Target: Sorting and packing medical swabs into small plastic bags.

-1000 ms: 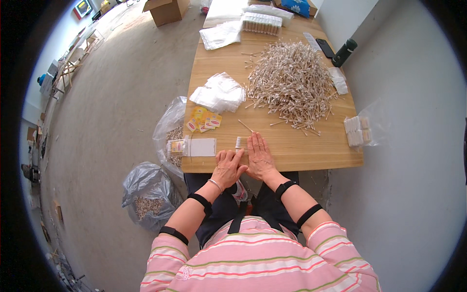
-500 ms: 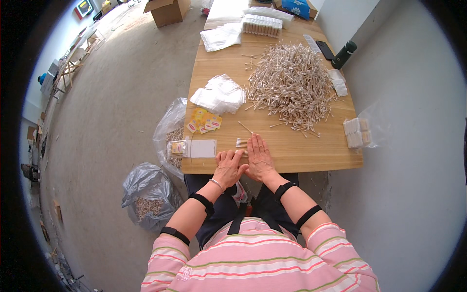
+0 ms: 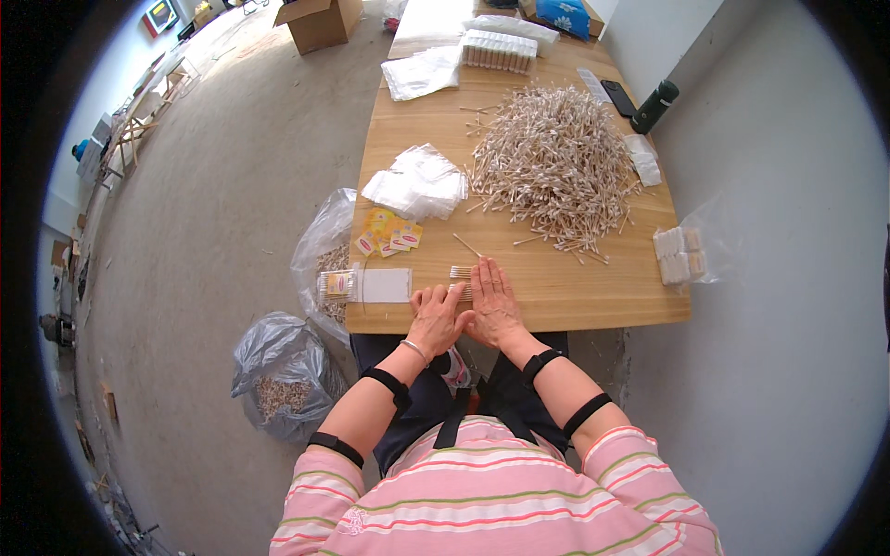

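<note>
My right hand (image 3: pixel 494 301) lies flat on the table's near edge, fingers stretched out together over a row of cotton swabs. The swabs' white tips (image 3: pixel 460 272) stick out past its left side, and the rest is hidden under the palm and fingers. Close beside it, my left hand (image 3: pixel 436 315) rests with bent, slightly spread fingers, its index fingertip at the swab ends. Just beyond the right fingertips lies a single cotton swab (image 3: pixel 467 245). A white card strip (image 3: pixel 386 284) lies left of my left hand, with a filled swab packet (image 3: pixel 336 285) at its far end.
A large heap of cotton swabs (image 3: pixel 556 167) covers the table's middle right. Clear bags (image 3: pixel 417 181) and yellow cards (image 3: pixel 389 232) lie at left. Swab packs (image 3: pixel 680 254), a dark green bottle (image 3: pixel 655 107) and a phone (image 3: pixel 618 96) line the right side. Bags of swabs (image 3: pixel 287 375) stand on the floor.
</note>
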A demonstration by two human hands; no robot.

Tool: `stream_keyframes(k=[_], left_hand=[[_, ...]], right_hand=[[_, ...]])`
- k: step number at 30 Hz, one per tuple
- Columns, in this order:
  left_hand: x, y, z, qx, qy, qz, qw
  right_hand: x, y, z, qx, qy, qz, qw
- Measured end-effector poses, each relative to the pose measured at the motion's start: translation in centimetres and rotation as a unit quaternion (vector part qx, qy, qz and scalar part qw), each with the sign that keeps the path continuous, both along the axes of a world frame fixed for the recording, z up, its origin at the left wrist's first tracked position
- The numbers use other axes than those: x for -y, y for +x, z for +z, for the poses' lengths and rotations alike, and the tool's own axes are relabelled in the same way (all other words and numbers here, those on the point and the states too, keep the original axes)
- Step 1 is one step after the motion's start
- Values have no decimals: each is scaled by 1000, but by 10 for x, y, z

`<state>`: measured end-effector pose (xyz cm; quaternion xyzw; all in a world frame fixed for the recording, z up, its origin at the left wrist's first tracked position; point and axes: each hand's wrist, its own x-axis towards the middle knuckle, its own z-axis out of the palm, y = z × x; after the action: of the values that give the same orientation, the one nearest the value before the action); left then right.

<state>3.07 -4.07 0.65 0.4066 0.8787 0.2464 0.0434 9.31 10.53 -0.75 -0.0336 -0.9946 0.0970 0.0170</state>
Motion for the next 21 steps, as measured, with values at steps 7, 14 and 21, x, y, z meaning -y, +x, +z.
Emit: stream_keyframes(k=[7,14,21], left_hand=[[-5,-1,1,4,0,16,1000],[-5,-6,-1,1,-26,8,1000],[-7,-4,0,10,-9,25,1000]], right_hand=[[0,-1,-4,-16,11,-8,1000],[1,-1,-2,-25,-9,-5,1000],[1,0,-2,-26,2,-5,1000]])
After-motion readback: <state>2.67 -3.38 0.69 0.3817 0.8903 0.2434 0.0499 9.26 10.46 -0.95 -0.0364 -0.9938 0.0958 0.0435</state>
